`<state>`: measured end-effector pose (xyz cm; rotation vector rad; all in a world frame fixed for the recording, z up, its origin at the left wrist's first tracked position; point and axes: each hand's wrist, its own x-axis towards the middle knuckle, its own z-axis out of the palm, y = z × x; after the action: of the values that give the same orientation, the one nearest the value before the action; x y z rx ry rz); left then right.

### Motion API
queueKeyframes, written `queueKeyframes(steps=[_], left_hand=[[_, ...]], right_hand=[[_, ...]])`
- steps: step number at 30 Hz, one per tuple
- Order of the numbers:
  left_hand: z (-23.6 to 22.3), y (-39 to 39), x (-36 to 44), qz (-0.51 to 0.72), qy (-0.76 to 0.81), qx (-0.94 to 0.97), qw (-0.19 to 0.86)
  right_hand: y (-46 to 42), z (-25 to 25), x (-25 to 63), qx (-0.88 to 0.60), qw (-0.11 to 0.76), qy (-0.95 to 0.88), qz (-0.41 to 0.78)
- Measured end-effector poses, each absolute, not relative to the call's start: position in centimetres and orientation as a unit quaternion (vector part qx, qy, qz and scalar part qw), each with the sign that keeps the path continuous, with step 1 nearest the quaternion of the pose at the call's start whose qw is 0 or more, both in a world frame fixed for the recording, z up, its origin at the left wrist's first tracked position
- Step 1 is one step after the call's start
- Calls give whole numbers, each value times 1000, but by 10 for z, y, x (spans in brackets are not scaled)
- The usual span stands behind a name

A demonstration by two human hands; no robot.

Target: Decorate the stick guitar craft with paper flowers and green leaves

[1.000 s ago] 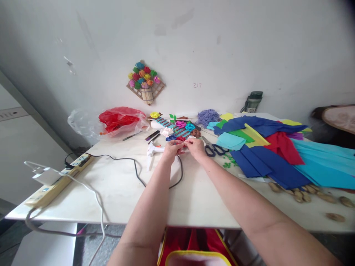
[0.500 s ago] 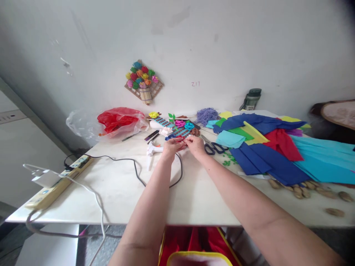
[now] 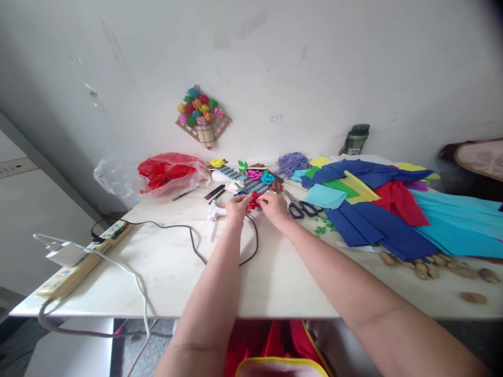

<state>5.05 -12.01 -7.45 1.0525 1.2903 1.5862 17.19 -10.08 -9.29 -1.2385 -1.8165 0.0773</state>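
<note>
A small red paper flower [image 3: 254, 200] is pinched between my two hands above the white table. My left hand [image 3: 237, 207] grips its left side, and my right hand [image 3: 274, 205] has its fingertips closed on the right side. Just behind lies a blue and brown striped lattice [image 3: 236, 176] bearing crepe paper flowers: a yellow flower [image 3: 217, 163], a white flower [image 3: 234, 186], a pink flower [image 3: 255, 175] and a light blue flower [image 3: 268, 178]. A green leaf sprig [image 3: 243, 166] rises there. The white glue gun [image 3: 217, 210] rests beside my left hand.
Scissors [image 3: 302, 209] and green scraps [image 3: 324, 225] lie to the right, before stacked crepe paper [image 3: 353, 222]. Purple shredded paper [image 3: 293, 164] and a bottle [image 3: 357, 139] stand behind. A power strip [image 3: 84, 259], black cord [image 3: 190, 230] and plastic bag [image 3: 171, 173] occupy the left.
The red flower shows more clearly between my fingers now. My left hand has shifted slightly left, and my right hand has turned a little.
</note>
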Motion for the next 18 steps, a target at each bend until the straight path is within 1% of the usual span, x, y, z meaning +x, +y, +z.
queueKeyframes(steps=[4,9,18], left_hand=[[-76,-120,49,647,486,399,432],[-76,-120,49,665,457,379,453],[-82,-113,46,701,436,348,444]], right_hand=[[-107,-92,169,-502,418,-757,-6],[-109,-91,169,-512,394,-763,-30],[-117,-83,167,-525,334,-783,-30]])
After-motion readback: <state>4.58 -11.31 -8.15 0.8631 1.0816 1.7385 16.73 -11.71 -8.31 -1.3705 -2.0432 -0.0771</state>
